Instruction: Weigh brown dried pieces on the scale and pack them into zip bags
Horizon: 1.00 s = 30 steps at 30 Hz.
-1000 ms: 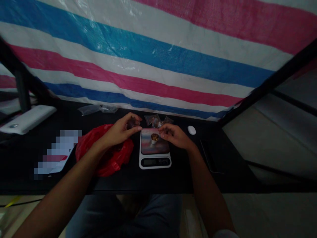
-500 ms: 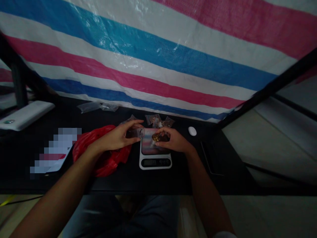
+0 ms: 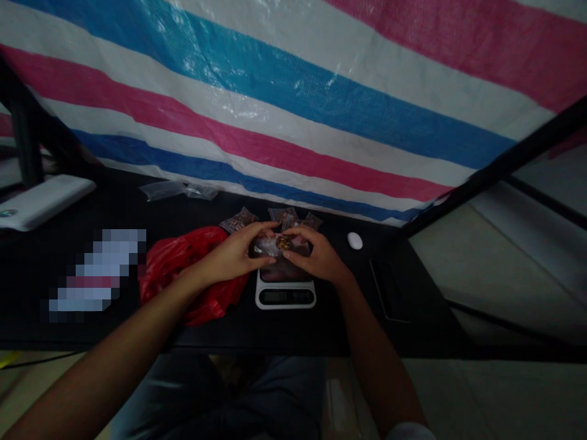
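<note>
Holds a clear bag (image 3: 265, 247) in the left hand (image 3: 236, 250), between thumb and fingers, over the far part of a white-framed scale (image 3: 285, 298). Grips a small cup of brown pieces (image 3: 283, 243) in the right hand (image 3: 321, 253), between thumb and fingers, above the scale and right beside the bag's edge. Shows both hands near each other; cannot tell whether the cup's rim touches the bag or reaches inside. Looks, by judgement, like the step of matching cup to bag mouth, with most pieces probably not yet inside. Would call next for a mouth held wide and a slow, steady tilt, so as not to scatter pieces over the scale. Shows, just beyond the scale, small filled bags (image 3: 240, 219); to the left, partly behind the forearm, a red plastic bag (image 3: 177, 260); to the right, a white oval object (image 3: 354, 240) and a dark phone-like slab (image 3: 389, 290). Ends, at the back, in a striped sheet (image 3: 275, 116).
</note>
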{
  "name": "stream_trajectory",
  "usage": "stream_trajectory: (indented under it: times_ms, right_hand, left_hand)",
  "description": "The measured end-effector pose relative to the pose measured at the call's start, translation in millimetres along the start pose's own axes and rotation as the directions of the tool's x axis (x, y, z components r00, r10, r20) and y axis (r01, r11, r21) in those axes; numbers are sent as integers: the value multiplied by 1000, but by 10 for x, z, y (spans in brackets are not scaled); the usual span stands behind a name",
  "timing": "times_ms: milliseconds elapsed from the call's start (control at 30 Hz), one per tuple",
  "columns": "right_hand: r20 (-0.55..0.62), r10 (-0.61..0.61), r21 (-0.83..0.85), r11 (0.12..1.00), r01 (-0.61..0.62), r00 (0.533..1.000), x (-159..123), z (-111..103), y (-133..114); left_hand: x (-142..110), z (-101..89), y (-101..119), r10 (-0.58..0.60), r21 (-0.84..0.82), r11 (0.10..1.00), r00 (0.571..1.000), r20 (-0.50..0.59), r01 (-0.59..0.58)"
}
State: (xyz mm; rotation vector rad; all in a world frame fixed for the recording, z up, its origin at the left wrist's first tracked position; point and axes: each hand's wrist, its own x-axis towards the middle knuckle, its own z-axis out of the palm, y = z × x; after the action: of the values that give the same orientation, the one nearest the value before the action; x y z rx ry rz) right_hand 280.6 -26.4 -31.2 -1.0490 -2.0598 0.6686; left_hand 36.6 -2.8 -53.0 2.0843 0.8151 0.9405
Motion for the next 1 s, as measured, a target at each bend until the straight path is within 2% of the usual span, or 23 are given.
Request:
stream_trajectory:
  times_ms: [133,333,500,567,700,833,1000]
  right_hand:
    - [-6,-44,-42,998,43,999,20,51,-22]
    - [-33,28,-39,999,-29,999,39,119,-48]
    - [19,-73,-1,997,73,997,30,160,-59]
    - [10,-63,35,997,62,998,25,183,-60]
    - [-75,-1,87,996,7,997,30,211,-81]
    - [-138,-46,52,997,54,989,37,249,-136]
    - [-277,-2,186,981,56,961,8,339,-207]
  left_hand:
    - [2,13,-10,0,-5,1000,1000,-27,0]
    - [7,25,-27,-14,26,1000,999,-31,15]
    - [0,6,-26,-31,111,993,999,6,31]
    - [-6,-11,-9,-48,144,989,998,38,42]
    - [-20,-27,36,-41,167,985,998,53,31]
    - [-45,3,65,22,180,983,999,49,-31]
    - [-66,36,81,89,171,981,996,2,-88]
